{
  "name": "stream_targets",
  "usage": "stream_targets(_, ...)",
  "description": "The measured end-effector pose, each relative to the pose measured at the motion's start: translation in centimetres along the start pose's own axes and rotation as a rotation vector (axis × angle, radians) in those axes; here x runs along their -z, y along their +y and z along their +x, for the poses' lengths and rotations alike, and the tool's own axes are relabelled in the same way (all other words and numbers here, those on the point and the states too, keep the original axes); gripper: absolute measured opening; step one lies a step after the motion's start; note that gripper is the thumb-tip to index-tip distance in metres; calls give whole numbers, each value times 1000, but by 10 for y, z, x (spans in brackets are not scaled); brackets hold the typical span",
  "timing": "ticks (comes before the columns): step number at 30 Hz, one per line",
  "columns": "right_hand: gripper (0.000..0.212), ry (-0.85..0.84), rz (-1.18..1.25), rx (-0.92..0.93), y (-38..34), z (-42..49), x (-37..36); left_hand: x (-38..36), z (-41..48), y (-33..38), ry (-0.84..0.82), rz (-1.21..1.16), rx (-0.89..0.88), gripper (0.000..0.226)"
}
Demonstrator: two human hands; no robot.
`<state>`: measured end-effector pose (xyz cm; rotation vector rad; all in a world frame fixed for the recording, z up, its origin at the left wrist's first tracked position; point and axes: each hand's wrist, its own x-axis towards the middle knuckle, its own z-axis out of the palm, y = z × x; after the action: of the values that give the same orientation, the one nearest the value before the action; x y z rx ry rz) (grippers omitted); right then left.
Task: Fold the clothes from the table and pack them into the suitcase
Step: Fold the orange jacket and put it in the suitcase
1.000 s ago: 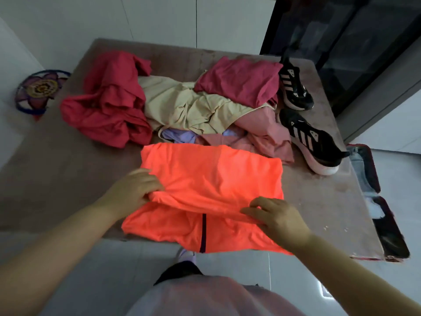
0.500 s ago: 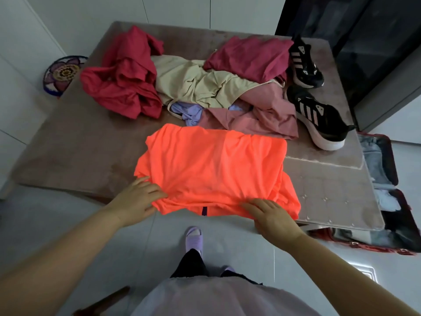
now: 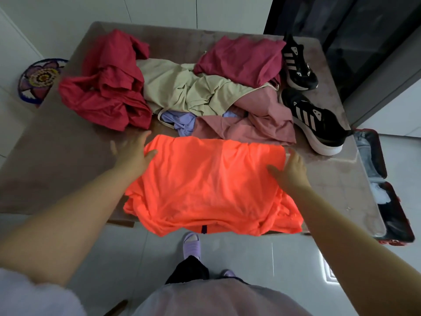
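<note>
A bright orange garment (image 3: 211, 185) lies folded on the near edge of the brown table (image 3: 59, 156), its lower hem hanging over the edge. My left hand (image 3: 134, 153) rests at its far left corner, fingers spread, thumb on the cloth. At the garment's far right edge, my right hand (image 3: 291, 167) lies flat with fingers apart. Behind are a red garment (image 3: 107, 92), a beige one (image 3: 182, 90), a maroon one (image 3: 243, 58), a pink one (image 3: 257, 122) and a bit of lilac cloth (image 3: 182, 122). The open suitcase (image 3: 385, 201) lies on the floor to the right of the table.
Two black striped sneakers (image 3: 316, 124) stand on the table's right side. A round patterned mat (image 3: 38, 78) lies on the floor at far left. A dark glass door is at the back right. My slippered feet are below the table edge.
Both hands slid from the orange garment's near edge up to its far corners and opened flat. The garment now lies smoother, one fold deeper.
</note>
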<state>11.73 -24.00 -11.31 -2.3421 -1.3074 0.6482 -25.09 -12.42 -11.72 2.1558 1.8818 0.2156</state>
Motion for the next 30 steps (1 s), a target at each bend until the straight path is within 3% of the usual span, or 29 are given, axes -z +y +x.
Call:
stream_targets(3,80,-61,-144,107,-4,18,-2,-2,13,15,-57,98,-99,58)
stream_targets(6,67,-36,-267,196,-8,29,-4,-5,27,27,-108,142,-174,55)
stream_targets(10,46,-85,-328,99,1,48,-1,-9,45,22,-140,114,-136,47)
stream_targets(14,24,-132,-44,142,4,51,12,-5,57,19,-156,146,-154,31)
stream_targets(18,5,-45,280,108,7,47,30,5,66,8,-157,22,-191,22)
stream_targets(23,5,128,424,42,17,45,68,33,72,-2,-221,-359,-204,6)
stream_targets(27,14,184,327,71,15,48,82,44,82,15,-51,-313,-264,10)
stream_targets(30,47,90,90,43,6,43,67,40,82,27,45,-174,-263,21)
